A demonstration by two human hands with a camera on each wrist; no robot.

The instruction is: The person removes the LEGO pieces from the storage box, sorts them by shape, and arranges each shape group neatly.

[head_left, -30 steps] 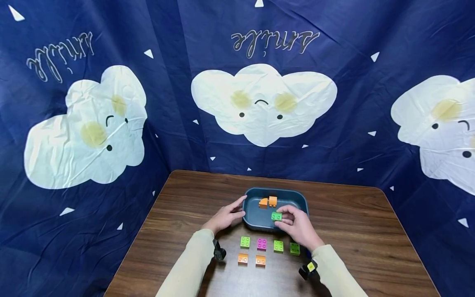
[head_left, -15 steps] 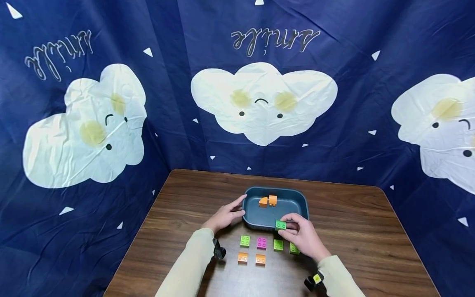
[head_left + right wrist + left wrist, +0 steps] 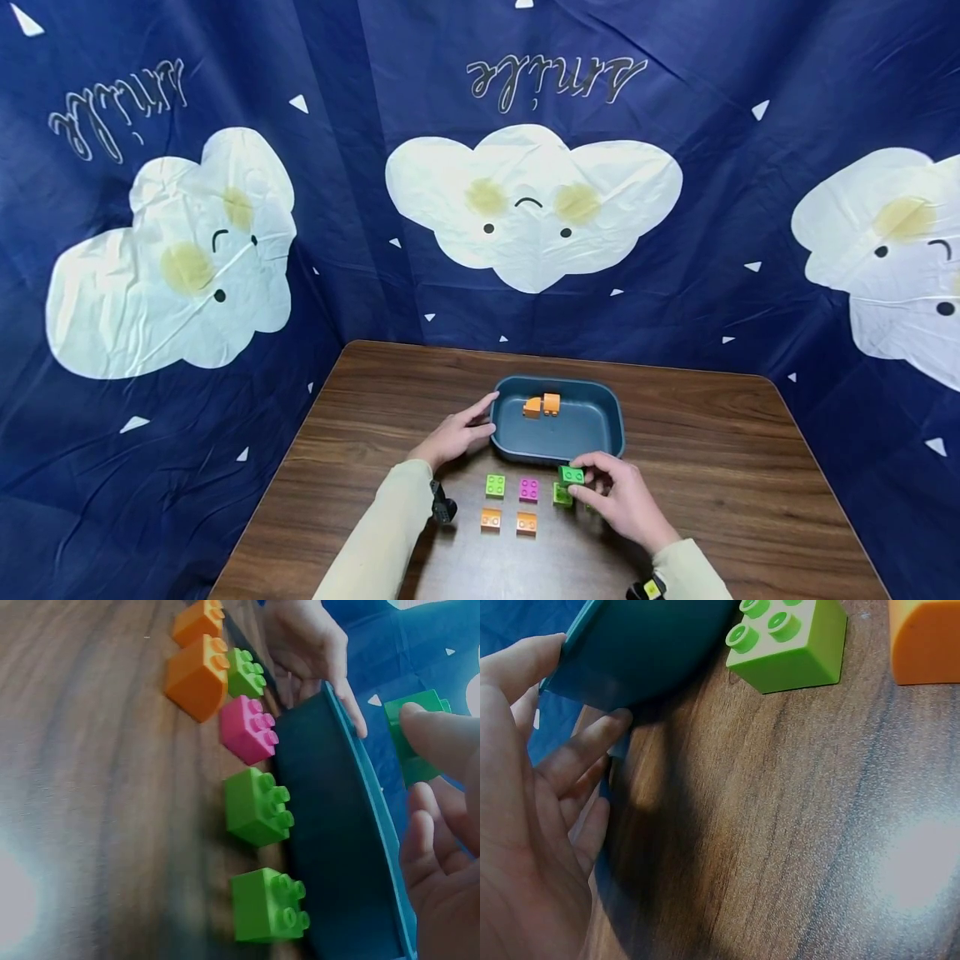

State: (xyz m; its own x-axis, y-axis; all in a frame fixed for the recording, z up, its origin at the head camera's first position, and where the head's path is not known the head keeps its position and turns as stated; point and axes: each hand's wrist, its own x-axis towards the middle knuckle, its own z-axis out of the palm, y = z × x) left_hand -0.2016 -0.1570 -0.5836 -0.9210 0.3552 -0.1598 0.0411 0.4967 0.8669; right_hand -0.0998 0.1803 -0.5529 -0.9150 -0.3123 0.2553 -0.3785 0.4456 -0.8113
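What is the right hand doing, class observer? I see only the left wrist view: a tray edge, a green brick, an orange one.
Observer: The right hand pinches a dark green brick by the near rim of the tray.
Operator: Anything inside the tray?
Observer: Two orange bricks, touching, at its far side.
Operator: What lies beside my green brick?
Observer: A pink brick, to its right in the same row.

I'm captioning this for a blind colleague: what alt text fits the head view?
A person's right hand holds a green brick just in front of a teal tray containing two orange bricks; the left hand touches the tray's left rim.
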